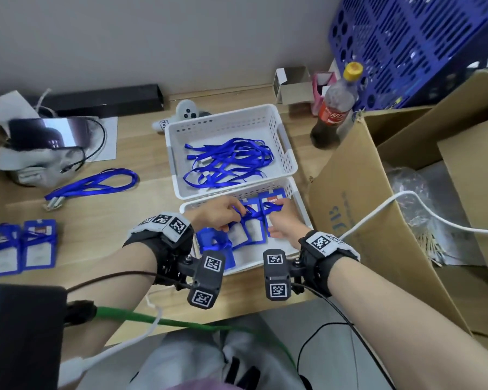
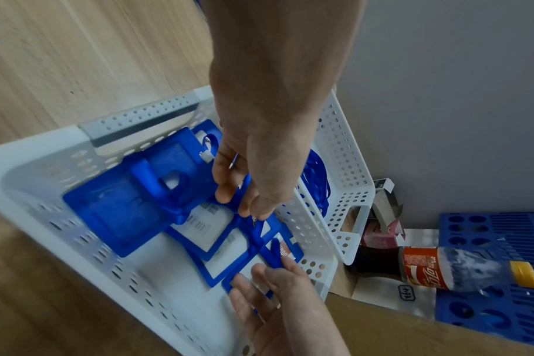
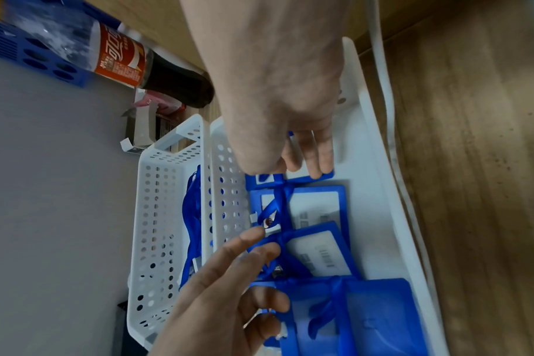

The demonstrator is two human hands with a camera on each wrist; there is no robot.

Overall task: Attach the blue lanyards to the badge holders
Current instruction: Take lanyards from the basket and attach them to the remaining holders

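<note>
Several blue badge holders (image 1: 247, 233) lie in the near white basket (image 1: 300, 204), some with blue ribbon tied across them. My left hand (image 1: 228, 218) reaches into this basket, fingers curled, and pinches a blue lanyard (image 2: 253, 225) at its clip end above a holder (image 2: 198, 226). My right hand (image 1: 278, 218) lies on the rightmost holder (image 3: 326, 174), its fingers (image 3: 319, 161) fairly straight on the holder's edge and the thumb on the ribbon. A tangle of loose lanyards (image 1: 228, 161) fills the far white basket (image 1: 172, 153).
Two holders with lanyards wrapped round them (image 1: 21, 246) lie on the wooden table at the left, with a loose lanyard (image 1: 93, 184) behind them. A cola bottle (image 1: 333, 108), an open cardboard box (image 1: 378, 209) and a blue crate (image 1: 414, 46) crowd the right. Cables cross the near edge.
</note>
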